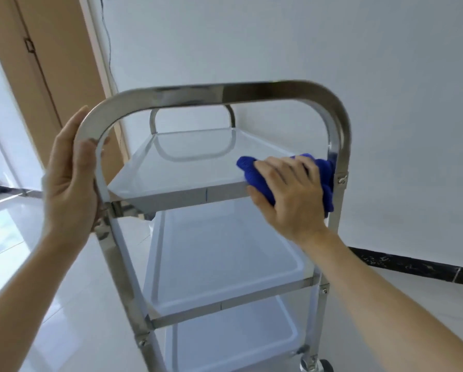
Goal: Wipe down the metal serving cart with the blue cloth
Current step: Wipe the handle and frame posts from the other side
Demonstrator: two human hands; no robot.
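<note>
A three-tier metal serving cart (176, 196) stands in front of me, with an arched handle bar at the near end and another at the far end. My left hand (69, 173) grips the left bend of the near handle bar. My right hand (289, 191) holds a bunched blue cloth (254, 174) against the near right corner of the top shelf, beside the right upright. Part of the cloth is hidden under my fingers.
A white wall (332, 49) runs along the right side of the cart, with a dark skirting (413, 264) at floor level. A wooden door frame (64, 63) stands at the back left. Glossy light floor tiles (50, 291) surround the cart. A caster wheel (316, 365) shows at the bottom right.
</note>
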